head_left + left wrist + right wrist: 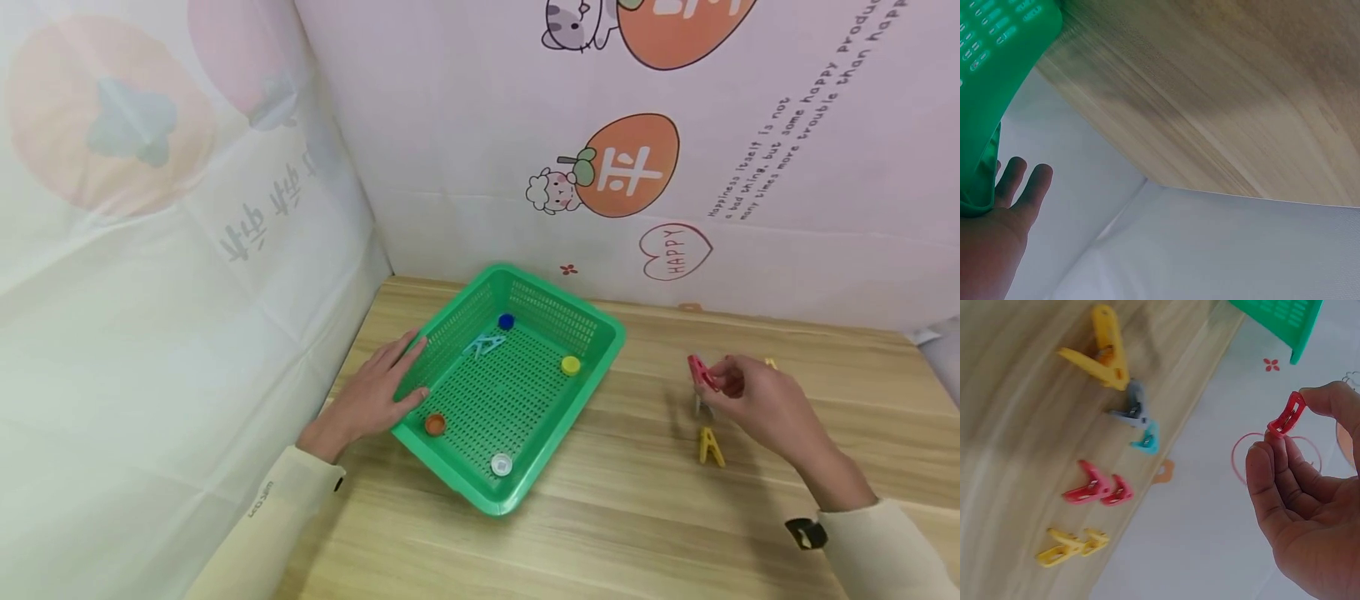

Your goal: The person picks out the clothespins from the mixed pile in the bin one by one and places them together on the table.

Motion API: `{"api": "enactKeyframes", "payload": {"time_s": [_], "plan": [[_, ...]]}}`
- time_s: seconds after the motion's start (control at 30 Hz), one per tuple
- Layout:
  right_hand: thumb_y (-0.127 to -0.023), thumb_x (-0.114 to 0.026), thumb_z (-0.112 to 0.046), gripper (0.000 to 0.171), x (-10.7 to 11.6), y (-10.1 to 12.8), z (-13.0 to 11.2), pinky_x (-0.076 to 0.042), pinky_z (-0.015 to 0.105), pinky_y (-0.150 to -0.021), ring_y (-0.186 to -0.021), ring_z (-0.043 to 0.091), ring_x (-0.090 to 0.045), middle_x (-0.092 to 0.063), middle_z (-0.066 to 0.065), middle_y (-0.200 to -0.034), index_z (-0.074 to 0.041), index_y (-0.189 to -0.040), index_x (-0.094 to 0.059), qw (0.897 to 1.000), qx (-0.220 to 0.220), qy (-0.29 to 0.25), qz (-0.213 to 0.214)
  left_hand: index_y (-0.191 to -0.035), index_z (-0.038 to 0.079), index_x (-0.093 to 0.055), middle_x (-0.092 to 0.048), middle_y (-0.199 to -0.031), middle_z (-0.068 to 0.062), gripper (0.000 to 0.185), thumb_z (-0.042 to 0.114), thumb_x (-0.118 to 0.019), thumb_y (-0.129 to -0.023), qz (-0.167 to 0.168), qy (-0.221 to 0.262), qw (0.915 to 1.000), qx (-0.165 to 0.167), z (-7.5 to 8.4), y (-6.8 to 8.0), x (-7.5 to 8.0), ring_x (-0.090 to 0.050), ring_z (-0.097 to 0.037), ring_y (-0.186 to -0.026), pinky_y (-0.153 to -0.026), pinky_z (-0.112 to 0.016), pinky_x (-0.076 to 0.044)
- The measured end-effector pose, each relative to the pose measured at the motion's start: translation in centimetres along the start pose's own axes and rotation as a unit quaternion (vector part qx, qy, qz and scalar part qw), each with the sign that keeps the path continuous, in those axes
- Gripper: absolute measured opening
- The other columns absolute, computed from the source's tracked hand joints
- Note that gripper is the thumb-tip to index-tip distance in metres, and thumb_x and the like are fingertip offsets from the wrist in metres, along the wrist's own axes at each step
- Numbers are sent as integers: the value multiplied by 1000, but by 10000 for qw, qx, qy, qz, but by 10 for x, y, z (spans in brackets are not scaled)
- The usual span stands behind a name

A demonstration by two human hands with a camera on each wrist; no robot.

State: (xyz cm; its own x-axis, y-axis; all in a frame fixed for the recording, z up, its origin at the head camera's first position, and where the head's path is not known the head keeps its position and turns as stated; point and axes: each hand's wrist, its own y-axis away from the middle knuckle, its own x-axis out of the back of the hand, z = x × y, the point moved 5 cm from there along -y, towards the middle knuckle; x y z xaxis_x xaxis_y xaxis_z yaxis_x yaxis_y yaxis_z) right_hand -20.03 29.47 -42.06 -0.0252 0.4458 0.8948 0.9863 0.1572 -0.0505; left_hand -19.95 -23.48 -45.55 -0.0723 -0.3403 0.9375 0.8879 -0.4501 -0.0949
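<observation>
My left hand [369, 393] rests against the left rim of a green plastic basket [551, 442], its fingers extended. In the left wrist view, two fingers [1034, 192] show straight beside the basket's green wall [997, 69]. My right hand [768, 408] pinches a red clothespin [1287, 415] between thumb and fingertips, above the table to the right of the basket. Inside the basket lie a light blue clothespin [486, 344], a blue cap [506, 322], a yellow cap [571, 366], an orange-brown cap [435, 424] and a white cap [501, 464].
On the wooden table [600, 533], the right wrist view shows yellow clothespins [1109, 347], a grey clothespin [1135, 406], a teal clothespin [1149, 439] and red clothespins [1089, 485]. Printed cloth [465, 167] hangs behind and at left.
</observation>
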Motion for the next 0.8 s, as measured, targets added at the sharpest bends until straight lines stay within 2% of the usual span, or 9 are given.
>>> {"api": "enactKeyframes", "payload": {"time_s": [0.2, 0.47, 0.67, 0.8], "plan": [[-99, -81, -25, 40, -6, 18, 18, -49, 22, -60, -80, 19, -67, -75, 15, -92, 11, -114, -71, 9998, -210, -2, 9, -174, 8, -25, -22, -181, -17, 81, 41, -61, -109, 60, -13, 10000, -38, 1, 1, 1, -32, -46, -163, -127, -68, -36], [-97, -83, -26, 41, -13, 35, 42, -49, 21, -59, -77, 13, -66, -77, 12, -90, 11, -112, -73, 9992, -291, -5, 264, -174, 7, -24, -19, -183, -15, 81, 40, -60, -110, 24, 46, 10000, 14, 1, 1, 1, -30, -46, -164, -129, -66, -35], [-97, -82, -24, 39, -17, 46, 56, -47, 21, -58, -77, 16, -64, -75, 13, -90, 11, -110, -73, 9985, -497, 92, 231, -174, 8, -24, -19, -183, -15, 81, 41, -60, -110, 28, 49, 10000, -19, 1, 1, 1, -30, -46, -164, -128, -66, -35], [-99, -81, -28, 44, -21, 53, 65, -47, 22, -60, -79, 18, -65, -76, 16, -93, 13, -115, -72, 9974, -704, 90, 133, -174, 8, -24, -18, -183, -15, 80, 41, -59, -110, 34, 43, 10000, -46, 1, 1, 0, -29, -46, -164, -129, -66, -35]]}}
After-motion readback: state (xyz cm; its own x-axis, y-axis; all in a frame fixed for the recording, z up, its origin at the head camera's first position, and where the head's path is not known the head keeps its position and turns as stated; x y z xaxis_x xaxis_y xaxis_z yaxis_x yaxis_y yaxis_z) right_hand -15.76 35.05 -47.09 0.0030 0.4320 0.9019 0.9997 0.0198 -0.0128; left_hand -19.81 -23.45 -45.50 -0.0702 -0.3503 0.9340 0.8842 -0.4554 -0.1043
